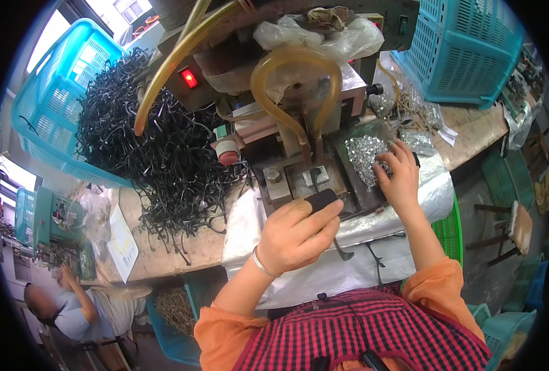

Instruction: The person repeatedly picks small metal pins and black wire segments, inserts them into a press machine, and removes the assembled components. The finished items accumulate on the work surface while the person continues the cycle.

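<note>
My left hand (299, 235) is closed in front of the bench machine, with a black sleeve (321, 199) over one finger. A thin, dark hooked strip (344, 252) shows below its fingers, apparently held there. Just beyond the fingertips, a dark strip end (315, 175) lies on the small pale metal block (323, 179) under the machine's two copper-coloured prongs (311, 145). My right hand (401, 176) rests at a heap of small shiny metal pieces (362, 157), its fingers bent and apart at the heap's edge. Whether a piece sits between the fingertips is too small to tell.
A large heap of black hooked strips (157, 136) spills from a blue crate (46, 117) at left. Yellowish hoses (296, 55) loop above the machine, beside a red button (228, 154). Blue crates (460, 49) stand back right. Another person (70, 309) sits at far left.
</note>
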`<action>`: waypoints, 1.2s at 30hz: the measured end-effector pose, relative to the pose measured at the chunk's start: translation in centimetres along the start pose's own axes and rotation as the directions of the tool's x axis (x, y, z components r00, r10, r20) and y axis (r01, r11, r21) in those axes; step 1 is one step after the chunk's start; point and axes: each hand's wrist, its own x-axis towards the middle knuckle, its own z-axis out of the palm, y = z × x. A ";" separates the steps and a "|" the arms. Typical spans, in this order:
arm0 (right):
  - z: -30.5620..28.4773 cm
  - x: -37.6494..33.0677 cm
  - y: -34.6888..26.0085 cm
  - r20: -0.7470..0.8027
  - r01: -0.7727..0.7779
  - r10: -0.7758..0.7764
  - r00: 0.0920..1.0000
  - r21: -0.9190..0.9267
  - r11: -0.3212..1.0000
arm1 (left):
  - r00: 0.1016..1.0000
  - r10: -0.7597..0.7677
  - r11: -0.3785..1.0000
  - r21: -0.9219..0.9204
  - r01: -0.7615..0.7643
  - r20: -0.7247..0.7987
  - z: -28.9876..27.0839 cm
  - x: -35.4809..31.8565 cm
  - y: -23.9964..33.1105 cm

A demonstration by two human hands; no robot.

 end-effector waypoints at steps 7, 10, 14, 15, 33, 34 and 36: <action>-0.3 1.9 -0.8 -0.095 -0.087 0.115 0.989 0.257 0.962 | 0.994 -0.071 0.992 -0.096 0.079 0.084 -0.6 1.9 0.0; 0.4 1.0 0.1 -0.075 -0.100 0.126 0.989 0.286 0.953 | 0.986 -0.134 0.978 -0.150 0.148 0.099 -0.9 2.0 0.1; 1.3 1.3 1.1 -0.098 -0.023 0.056 0.994 0.312 0.950 | 0.988 -0.136 0.979 -0.141 0.145 0.076 -1.3 1.3 0.0; 1.1 1.0 1.5 -0.067 -0.046 0.073 0.995 0.338 0.940 | 0.990 -0.117 0.979 -0.158 0.129 0.083 -1.0 1.2 -0.2; 4.3 0.9 4.0 0.218 -0.252 0.149 0.965 0.594 0.764 | 0.371 -0.912 0.176 0.652 0.737 -0.174 -16.8 -27.6 -4.3; 4.4 0.9 4.0 0.225 -0.232 0.123 0.967 0.562 0.794 | 0.401 -0.889 0.209 0.584 0.784 -0.221 -16.3 -30.6 -4.6; 4.7 0.3 4.1 0.221 -0.197 0.096 0.970 0.499 0.844 | 0.459 -0.835 0.268 0.504 0.821 -0.303 -16.1 -32.1 -5.1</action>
